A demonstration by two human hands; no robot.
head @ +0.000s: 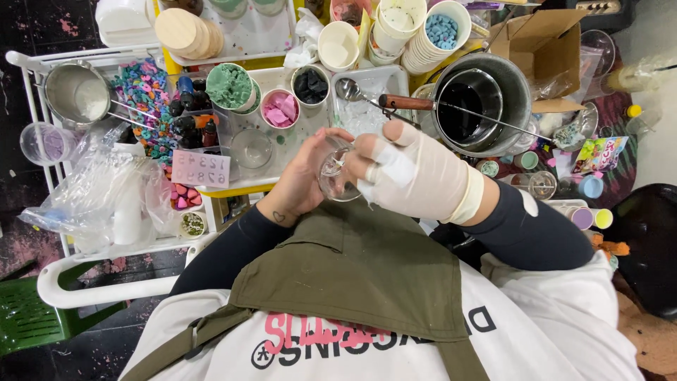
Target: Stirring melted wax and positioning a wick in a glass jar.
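Clear round glass jar (337, 176) held in both hands above the table's near edge.
Left hand (305, 180) cups it; gloved right hand (416, 176) fingers grip its rim; jar looks empty, nothing poured yet.

Clear glass (337, 176) mostly covered by both hands; its contents can't be made out. Right hand (416, 176) wrapped in beige bandage, skin hidden. Black chair (645, 243) cut by right edge. Green stool (28, 317) cut at left edge.
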